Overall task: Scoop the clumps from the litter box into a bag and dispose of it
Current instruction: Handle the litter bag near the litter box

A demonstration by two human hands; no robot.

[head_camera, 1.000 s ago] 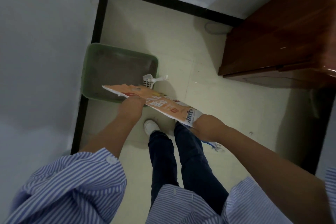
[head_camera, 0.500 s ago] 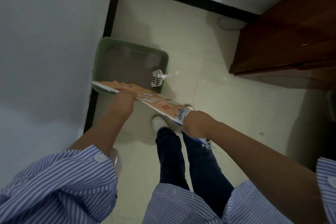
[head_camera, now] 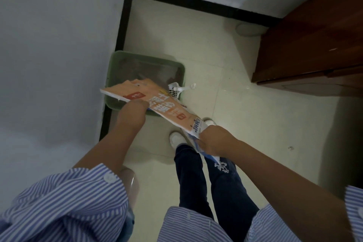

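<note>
Bag (head_camera: 157, 104) stretched between both hands.

We have a single view, from a wide-angle camera worn on the head, looking steeply down and forward along both forearms to the floor (head_camera: 225, 88) in a room corner. Sleeves fill the near bottom edge; the walls bend outward toward the frame's edges.

Your left hand (head_camera: 132, 111) and right hand (head_camera: 213, 140) reached forward and down, fingers curled in a grip, forearms bare below rolled sleeves
</note>
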